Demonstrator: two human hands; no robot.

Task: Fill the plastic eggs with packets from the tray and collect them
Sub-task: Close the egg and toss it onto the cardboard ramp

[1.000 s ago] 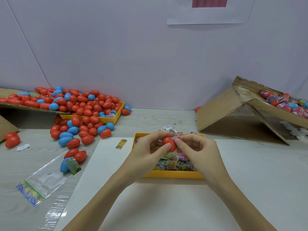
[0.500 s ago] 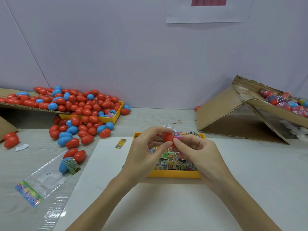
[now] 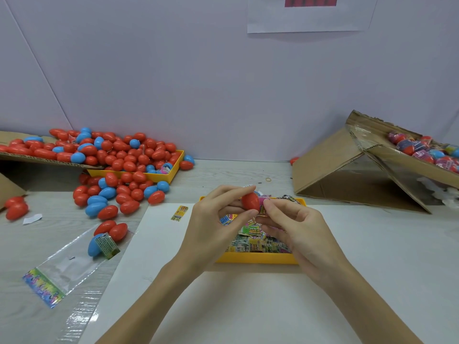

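Over the yellow tray of small colourful packets, both hands work on one red plastic egg. My left hand grips the red half between thumb and fingers. A pink packet sticks out of the egg's right side, where my right hand pinches it. The egg's other half is hidden behind my right fingers, if it is there at all.
A heap of red and blue eggs spills from a second yellow tray and cardboard at left. Three eggs lie on a clear bag. A tilted cardboard box with wrapped eggs stands at right. A loose packet lies on white paper.
The egg has turned and come apart a little, so the pink packet now shows at its right side. Both hands stayed above the tray.
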